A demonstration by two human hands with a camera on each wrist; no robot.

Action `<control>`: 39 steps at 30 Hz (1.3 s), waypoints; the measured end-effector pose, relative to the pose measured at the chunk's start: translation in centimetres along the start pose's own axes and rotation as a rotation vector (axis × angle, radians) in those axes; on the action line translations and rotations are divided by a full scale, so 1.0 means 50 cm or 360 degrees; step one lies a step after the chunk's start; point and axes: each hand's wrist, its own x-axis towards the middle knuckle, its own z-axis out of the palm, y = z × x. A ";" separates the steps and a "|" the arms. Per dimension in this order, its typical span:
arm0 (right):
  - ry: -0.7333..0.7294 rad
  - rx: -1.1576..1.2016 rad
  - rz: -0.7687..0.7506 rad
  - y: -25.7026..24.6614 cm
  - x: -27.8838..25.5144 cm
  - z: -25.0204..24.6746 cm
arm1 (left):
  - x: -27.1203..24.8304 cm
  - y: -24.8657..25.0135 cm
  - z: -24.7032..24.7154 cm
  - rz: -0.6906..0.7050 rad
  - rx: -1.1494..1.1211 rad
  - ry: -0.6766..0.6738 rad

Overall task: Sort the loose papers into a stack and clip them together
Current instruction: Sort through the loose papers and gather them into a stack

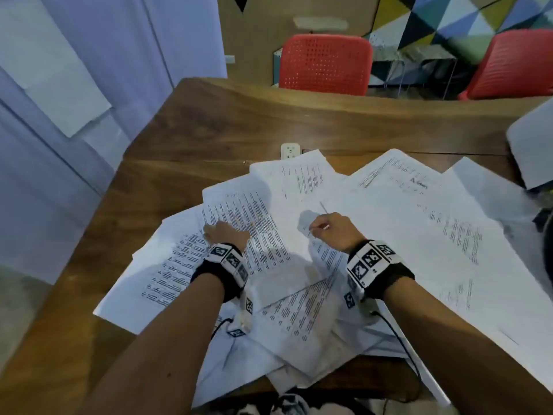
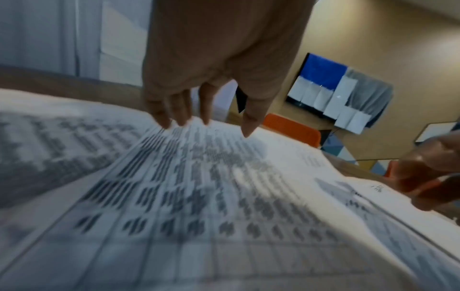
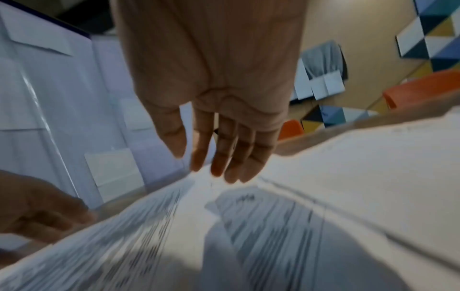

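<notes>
Brown wooden table, and loose printed papers fanned all across it under the fingers, a white socket set in beyond the fingertips.

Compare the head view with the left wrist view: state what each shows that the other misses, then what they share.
Head view only: the whole spread of loose papers, the wooden table, a wall socket, both wristbands. Left wrist view only: the left hand's fingertips touching the table-printed sheet, and a wall screen hung with papers. Shared: left hand, right hand, an orange-red chair.
</notes>
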 end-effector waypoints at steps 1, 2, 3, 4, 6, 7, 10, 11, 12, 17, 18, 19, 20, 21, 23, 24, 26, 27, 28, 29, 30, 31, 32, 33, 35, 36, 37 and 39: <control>-0.0019 0.0002 0.0073 0.004 0.004 0.017 | -0.001 -0.014 -0.004 -0.0153 0.0170 -0.0089; -0.0020 0.0009 0.0152 0.005 0.006 0.032 | 0.006 -0.031 -0.002 -0.0226 0.0326 -0.0150; -0.0029 0.0017 0.0239 0.007 0.007 0.050 | 0.015 -0.052 0.003 -0.0269 0.0406 -0.0222; -0.0036 0.0013 0.0281 0.011 0.011 0.067 | 0.016 -0.071 0.003 -0.0296 0.0425 -0.0257; -0.0031 0.0023 0.0312 0.011 0.022 0.096 | 0.022 -0.094 0.013 -0.0315 0.0344 -0.0250; -0.0028 0.0058 0.0312 0.006 0.029 0.108 | 0.017 -0.098 0.013 -0.0309 0.0314 -0.0240; -0.0087 0.0126 0.0245 -0.006 0.039 0.138 | 0.008 -0.093 0.018 -0.0261 0.0274 -0.0266; -0.0096 0.0144 0.0239 -0.011 0.041 0.146 | 0.005 -0.094 0.018 -0.0250 0.0257 -0.0275; -0.0093 0.0145 0.0218 -0.017 0.039 0.151 | 0.001 -0.094 0.016 -0.0235 0.0233 -0.0280; 0.0482 0.0326 0.0127 -0.064 0.014 0.091 | -0.006 -0.109 0.024 -0.0010 0.0032 -0.0205; 0.0659 0.0407 0.0116 -0.072 0.007 0.067 | -0.011 -0.109 0.029 0.0057 0.0020 -0.0091; 0.0821 0.0470 0.0124 -0.073 0.005 0.044 | -0.016 -0.109 0.036 0.0146 0.0074 0.0058; 0.0986 0.0522 0.0127 -0.072 0.004 0.020 | -0.019 -0.110 0.043 0.0257 0.0165 0.0188; 0.1113 0.0574 0.0143 -0.065 0.007 0.001 | -0.021 -0.108 0.049 0.0380 0.0255 0.0249; 0.1292 0.0736 0.0209 -0.044 0.012 -0.025 | -0.021 -0.102 0.065 0.0564 0.0426 0.0128; 0.1339 0.0807 0.0254 -0.033 0.013 -0.029 | -0.024 -0.098 0.072 0.0583 0.0522 0.0005; 0.1359 0.0857 0.0332 -0.010 0.011 -0.024 | -0.026 -0.087 0.086 0.0518 0.0632 -0.0156; 0.1354 0.0861 0.0353 -0.001 0.009 -0.017 | -0.025 -0.082 0.094 0.0476 0.0625 -0.0196; 0.1349 0.0851 0.0369 0.005 0.004 -0.009 | -0.025 -0.074 0.100 0.0436 0.0596 -0.0231; 0.1348 0.0841 0.0378 0.013 0.001 -0.001 | -0.023 -0.068 0.106 0.0433 0.0517 -0.0264; 0.1350 0.0838 0.0397 0.017 -0.003 0.008 | -0.017 -0.065 0.111 0.0459 0.0373 -0.0294; 0.1339 0.0854 0.0424 0.022 -0.006 0.014 | -0.012 -0.063 0.111 0.0493 0.0173 -0.0297; 0.1325 0.0886 0.0451 0.024 -0.008 0.018 | -0.006 -0.063 0.106 0.0500 -0.0030 -0.0272; 0.1303 0.0927 0.0482 0.028 -0.007 0.023 | -0.003 -0.063 0.092 0.0488 -0.0198 -0.0215; 0.1220 0.1028 0.0549 0.032 -0.007 0.029 | 0.017 -0.068 0.059 0.0374 -0.0432 -0.0072; 0.1153 0.1054 0.0589 0.034 -0.005 0.036 | 0.032 -0.074 0.043 0.0301 -0.0506 -0.0026; 0.1081 0.1049 0.0625 0.033 -0.006 0.045 | 0.043 -0.079 0.029 0.0228 -0.0545 -0.0023; 0.0903 0.0917 0.0690 0.023 -0.008 0.065 | 0.068 -0.091 0.013 0.0130 -0.0544 -0.0031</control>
